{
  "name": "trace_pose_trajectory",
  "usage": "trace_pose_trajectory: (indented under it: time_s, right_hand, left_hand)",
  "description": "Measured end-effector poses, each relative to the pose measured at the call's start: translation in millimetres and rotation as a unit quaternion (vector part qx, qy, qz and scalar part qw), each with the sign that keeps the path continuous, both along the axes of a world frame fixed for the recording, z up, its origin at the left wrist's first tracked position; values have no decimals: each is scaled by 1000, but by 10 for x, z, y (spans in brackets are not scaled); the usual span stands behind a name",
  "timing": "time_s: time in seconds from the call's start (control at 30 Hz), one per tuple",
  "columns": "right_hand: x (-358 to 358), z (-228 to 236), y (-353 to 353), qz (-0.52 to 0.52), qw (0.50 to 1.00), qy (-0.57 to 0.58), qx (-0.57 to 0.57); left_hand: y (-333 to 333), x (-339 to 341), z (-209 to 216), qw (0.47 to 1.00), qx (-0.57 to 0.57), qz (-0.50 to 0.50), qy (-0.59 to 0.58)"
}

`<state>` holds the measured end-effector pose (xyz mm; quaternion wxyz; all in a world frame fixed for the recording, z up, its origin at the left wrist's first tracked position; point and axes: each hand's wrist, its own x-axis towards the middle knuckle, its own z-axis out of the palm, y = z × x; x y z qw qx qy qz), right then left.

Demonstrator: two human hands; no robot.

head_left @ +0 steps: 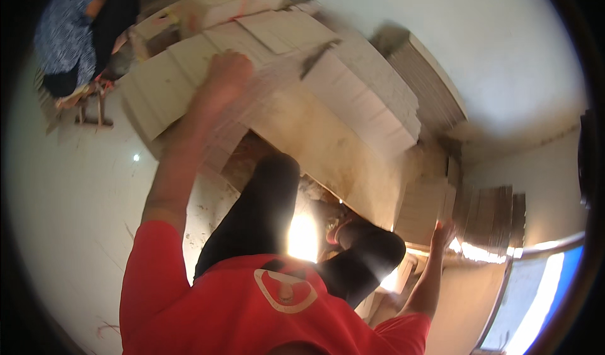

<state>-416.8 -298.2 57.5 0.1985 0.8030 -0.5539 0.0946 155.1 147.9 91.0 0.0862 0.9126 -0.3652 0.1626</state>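
Observation:
My left arm stretches forward, and my left hand [230, 71] is over a row of flat folded cardboard [169, 77]. Its fingers look curled in, though motion blurs them; what they hold, if anything, does not show. Out to the right, my right hand [444, 232] is at the lower edge of an upright cardboard sheet [421, 213]. Its small, smeared outline hides how the fingers stand. A block of stacked cardboard [362, 99] rests on the brown board surface [334, 144] between my hands.
A cardboard bundle with red string [233, 2] is at the back. More cardboard stacks stand by the wall [425, 77] and at right [488, 219]. Another person [75, 36] sits at far left near a low wooden stool [94, 112]. My knees are beneath the board's near edge.

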Motion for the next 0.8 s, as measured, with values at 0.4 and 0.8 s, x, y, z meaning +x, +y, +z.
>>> trace_pose_trajectory:
  time_s: [0.4, 0.8]
  right_hand:
    - [188, -388, -137, -185, 977, 2, 110]
    - [-212, -372, -328, -84, 950, -279, 110]
  left_hand:
    - [-1908, -633, -257, 918, -206, -299, 160]
    - [-4081, -808, -979, 891, -169, -421, 20]
